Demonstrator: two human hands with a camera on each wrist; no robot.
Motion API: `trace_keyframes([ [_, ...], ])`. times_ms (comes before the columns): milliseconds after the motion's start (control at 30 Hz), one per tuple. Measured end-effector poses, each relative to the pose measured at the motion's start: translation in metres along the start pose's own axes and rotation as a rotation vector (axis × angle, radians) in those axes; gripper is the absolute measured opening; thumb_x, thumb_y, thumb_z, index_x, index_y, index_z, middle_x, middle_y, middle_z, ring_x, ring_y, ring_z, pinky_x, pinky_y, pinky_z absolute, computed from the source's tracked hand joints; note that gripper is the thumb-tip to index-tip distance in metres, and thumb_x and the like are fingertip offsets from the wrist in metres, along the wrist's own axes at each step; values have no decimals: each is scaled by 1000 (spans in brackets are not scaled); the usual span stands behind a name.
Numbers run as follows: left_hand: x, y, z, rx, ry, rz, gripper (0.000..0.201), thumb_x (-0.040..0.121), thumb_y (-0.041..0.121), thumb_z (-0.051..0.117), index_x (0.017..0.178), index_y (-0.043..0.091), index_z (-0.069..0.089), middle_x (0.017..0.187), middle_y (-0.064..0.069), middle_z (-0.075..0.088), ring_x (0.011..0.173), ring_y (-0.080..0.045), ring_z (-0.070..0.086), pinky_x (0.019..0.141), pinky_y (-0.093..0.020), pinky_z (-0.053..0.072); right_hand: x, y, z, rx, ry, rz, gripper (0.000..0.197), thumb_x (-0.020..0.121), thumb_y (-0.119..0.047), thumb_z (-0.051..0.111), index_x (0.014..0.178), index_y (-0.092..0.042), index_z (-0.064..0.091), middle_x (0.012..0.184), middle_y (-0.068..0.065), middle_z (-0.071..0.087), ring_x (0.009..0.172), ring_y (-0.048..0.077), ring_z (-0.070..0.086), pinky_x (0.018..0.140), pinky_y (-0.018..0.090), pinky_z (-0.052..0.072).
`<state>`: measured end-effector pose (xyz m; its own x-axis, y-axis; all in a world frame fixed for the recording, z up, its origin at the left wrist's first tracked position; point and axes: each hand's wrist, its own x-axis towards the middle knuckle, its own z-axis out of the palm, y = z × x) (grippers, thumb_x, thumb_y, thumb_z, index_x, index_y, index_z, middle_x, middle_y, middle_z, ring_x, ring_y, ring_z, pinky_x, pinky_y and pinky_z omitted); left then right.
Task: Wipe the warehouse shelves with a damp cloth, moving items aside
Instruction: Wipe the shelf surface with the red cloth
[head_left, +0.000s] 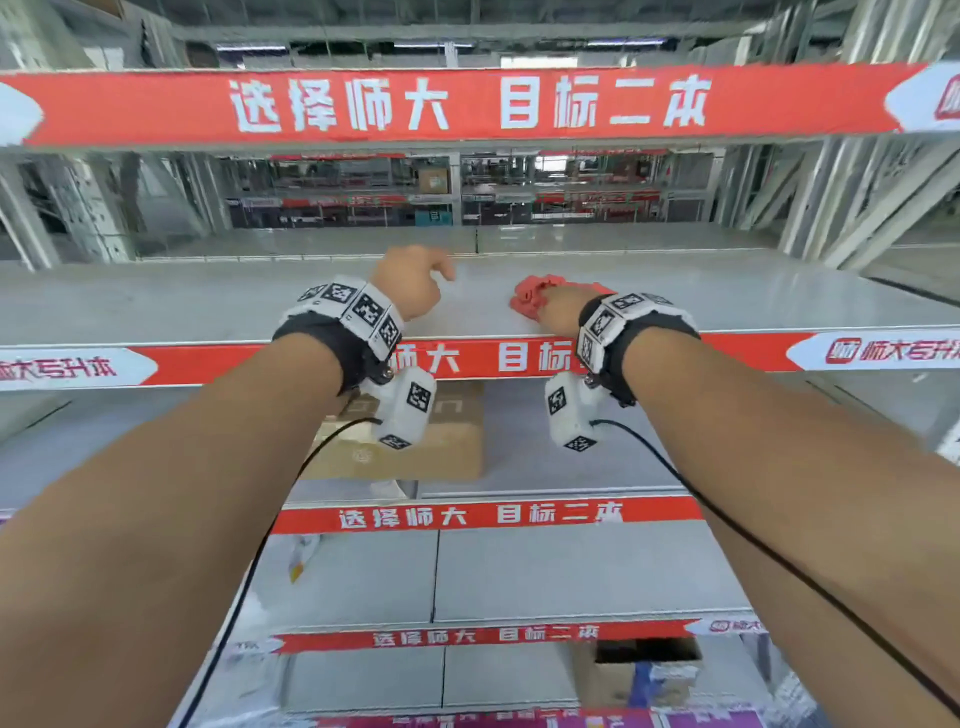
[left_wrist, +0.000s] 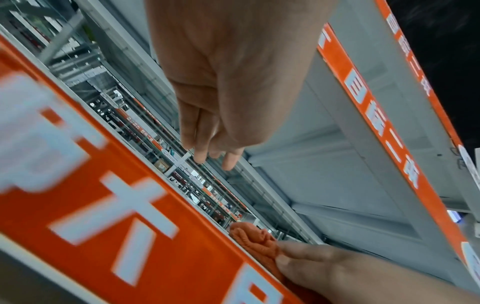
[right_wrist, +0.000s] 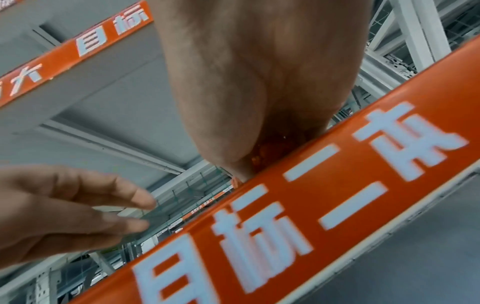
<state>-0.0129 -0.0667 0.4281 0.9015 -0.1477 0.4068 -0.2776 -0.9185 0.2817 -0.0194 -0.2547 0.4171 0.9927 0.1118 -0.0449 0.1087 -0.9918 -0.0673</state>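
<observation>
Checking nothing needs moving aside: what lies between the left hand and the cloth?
Only bare shelf separates the left hand from the cloth, shown in the head view.

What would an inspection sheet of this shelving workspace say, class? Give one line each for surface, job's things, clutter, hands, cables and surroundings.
Surface: grey metal shelf, bare apart from the cloth.
Job's things: red cloth bunched on that shelf near its front edge.
Clutter: cardboard box on the shelf below; another box lower down.
Hands: right hand grips the cloth; left hand above the shelf, fingers relaxed, holding nothing.
Cables: black cable running from each wrist unit.
Surroundings: red banners with white characters on shelf edges; more racking behind.
</observation>
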Motion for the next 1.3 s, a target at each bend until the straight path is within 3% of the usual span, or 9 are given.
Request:
trace_keyframes([
  [200,-16,-72,-23,14,10,-63,40,87,-5,39,113,12,63,125,-11,58,112,-30,56,87,-30,43,-11,-112,4,98,78,-161,44,97,-26,40,139,-13,43,146,10,41,135,28,39,110,40,32],
  [367,-27,-108,-31,47,9,-51,38,86,-3,41,117,12,59,126,-14,58,115,-30,54,93,-32,44,-25,-155,-9,60,29,-173,43,101,-31,32,139,-13,41,142,10,45,126,32,47,107,41,37],
  [467,-25,-107,-23,51,-16,-35,42,82,-4,41,114,14,61,126,-14,58,113,-30,56,97,-38,46,-35,-145,-8,87,60,-132,40,101,-29,34,132,-10,49,137,12,51,120,30,53,100,34,40],
  [600,-19,-79,-7,73,-41,-2,37,84,1,43,112,16,62,125,-11,59,114,-30,55,97,-39,46,-51,-116,-14,27,62,-5,40,102,-19,30,139,-6,41,147,11,40,132,27,43,105,30,34],
  [733,-12,-54,0,176,-60,-18,29,89,11,45,108,11,67,115,-11,65,103,-31,60,91,-40,51,-43,-59,-15,-95,63,136,43,103,-19,32,145,-14,33,153,3,32,136,25,39,111,37,29],
  [900,-11,-46,-1,247,-63,-124,23,87,22,52,97,16,72,102,-6,70,89,-28,65,84,-36,55,-4,-12,-10,-121,39,228,44,100,-29,33,144,-26,32,151,3,33,135,31,39,110,53,32],
  [1067,-10,-42,1,272,-41,-173,27,87,21,49,100,15,71,101,-7,71,88,-28,66,82,-35,55,-9,-26,-8,-68,48,129,45,101,-33,30,146,-30,29,152,3,32,133,30,42,110,45,33],
  [1167,-11,-41,0,248,-48,-210,26,88,22,50,101,14,71,102,-9,70,89,-29,65,83,-38,56,-8,-37,-2,-71,46,21,48,99,-16,33,146,-26,31,153,2,31,134,26,41,113,39,31],
  [1300,-11,-54,-10,67,-2,-270,30,91,18,46,107,10,70,115,-8,66,101,-30,61,90,-37,51,-5,-54,5,-34,91,-33,39,94,-8,36,129,-12,54,136,9,51,121,28,51,102,34,38],
])
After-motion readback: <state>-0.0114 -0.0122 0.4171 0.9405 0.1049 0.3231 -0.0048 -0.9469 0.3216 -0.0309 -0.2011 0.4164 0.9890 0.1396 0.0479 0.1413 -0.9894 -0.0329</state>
